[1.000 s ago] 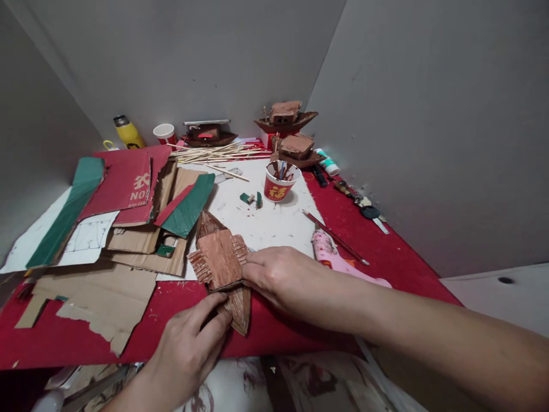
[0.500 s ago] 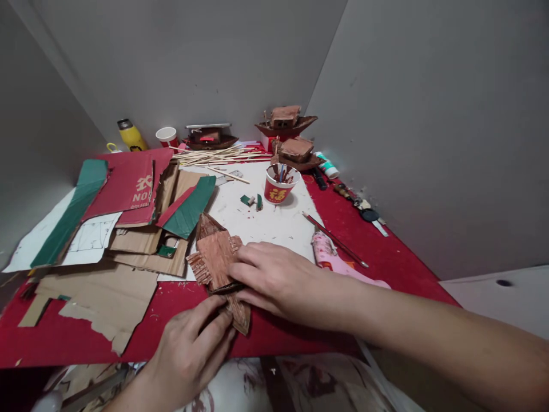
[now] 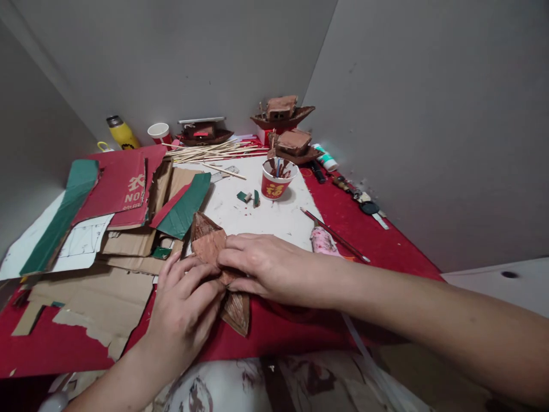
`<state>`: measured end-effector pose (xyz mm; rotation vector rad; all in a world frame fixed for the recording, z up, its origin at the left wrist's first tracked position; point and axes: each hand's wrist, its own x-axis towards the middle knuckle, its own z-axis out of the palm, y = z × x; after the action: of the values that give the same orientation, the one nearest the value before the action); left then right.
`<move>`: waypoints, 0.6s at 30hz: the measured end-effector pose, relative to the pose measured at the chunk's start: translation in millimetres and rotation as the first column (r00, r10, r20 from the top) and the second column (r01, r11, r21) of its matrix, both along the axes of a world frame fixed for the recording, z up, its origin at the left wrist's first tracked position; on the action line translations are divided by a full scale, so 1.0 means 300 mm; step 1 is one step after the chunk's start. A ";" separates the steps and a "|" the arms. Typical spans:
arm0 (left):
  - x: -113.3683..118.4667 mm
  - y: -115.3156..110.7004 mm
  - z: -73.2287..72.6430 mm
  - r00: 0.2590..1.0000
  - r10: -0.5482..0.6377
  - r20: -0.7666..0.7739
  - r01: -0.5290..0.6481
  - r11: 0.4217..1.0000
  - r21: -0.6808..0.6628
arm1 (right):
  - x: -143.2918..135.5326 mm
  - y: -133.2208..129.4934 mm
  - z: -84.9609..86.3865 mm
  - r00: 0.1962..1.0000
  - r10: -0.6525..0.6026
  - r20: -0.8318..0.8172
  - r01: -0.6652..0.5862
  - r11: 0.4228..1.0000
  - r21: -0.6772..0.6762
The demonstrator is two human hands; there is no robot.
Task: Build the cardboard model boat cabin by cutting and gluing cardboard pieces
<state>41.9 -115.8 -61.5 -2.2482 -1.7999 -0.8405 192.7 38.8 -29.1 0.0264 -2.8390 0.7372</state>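
Observation:
A brown model boat (image 3: 209,243) with a pointed bow and stern lies at the table's front edge. My left hand (image 3: 189,297) is closed on the near left side of its cabin, covering much of it. From the right, my right hand (image 3: 257,266) grips the cabin's other side, fingers bent against the roof. The fingertips of both hands nearly meet over the lower part of the cabin. The pointed near end (image 3: 237,312) of the boat shows below the hands.
Cut cardboard (image 3: 107,292) covers the left side. Behind are a paint-stained paper cup (image 3: 274,189), thin wooden sticks (image 3: 210,151), other model boats (image 3: 281,114) and a yellow bottle (image 3: 123,134). A pencil (image 3: 334,233) and a pink-wrapped object (image 3: 322,240) lie to the right.
My left hand has moved up from the boat's near end onto the left side of the cabin. My right hand has shifted slightly left. The whole view has shifted a little.

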 end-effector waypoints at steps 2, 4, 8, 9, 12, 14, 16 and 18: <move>0.001 0.007 -0.004 1.000 0.005 0.011 -0.004 1.000 -0.008 | -0.002 -0.001 0.001 1.000 0.008 -0.017 -0.008 1.000 -0.010; 0.001 0.007 -0.006 1.000 -0.003 0.016 0.003 1.000 -0.001 | -0.004 -0.004 0.004 1.000 0.002 -0.006 -0.002 1.000 -0.007; -0.001 0.007 -0.001 0.999 -0.006 0.036 0.007 1.000 -0.008 | -0.007 -0.013 0.011 0.998 -0.032 0.050 0.031 0.999 0.019; -0.001 0.009 0.001 0.999 -0.002 0.045 0.003 1.000 -0.015 | -0.008 -0.016 0.012 0.998 -0.035 0.054 0.034 0.999 0.020; -0.001 0.014 0.003 0.999 0.006 0.054 -0.004 1.000 -0.029 | -0.009 -0.023 0.017 0.997 -0.042 0.057 0.041 0.999 0.030; 0.000 0.017 0.004 0.999 0.009 0.051 -0.007 0.999 -0.034 | -0.009 -0.029 0.019 0.995 -0.069 0.069 0.066 0.997 0.046; 0.002 0.018 0.005 0.999 0.013 0.051 -0.012 0.999 -0.037 | -0.008 -0.034 0.020 0.992 -0.094 0.082 0.090 0.995 0.048; 0.004 0.017 0.006 0.999 0.020 0.048 -0.018 0.999 -0.040 | -0.007 -0.039 0.019 0.993 -0.095 0.071 0.093 0.995 0.037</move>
<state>43.1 -110.8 -59.7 -2.2493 -1.8729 -0.8709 190.6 27.2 -23.5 -0.1310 -2.8980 0.6842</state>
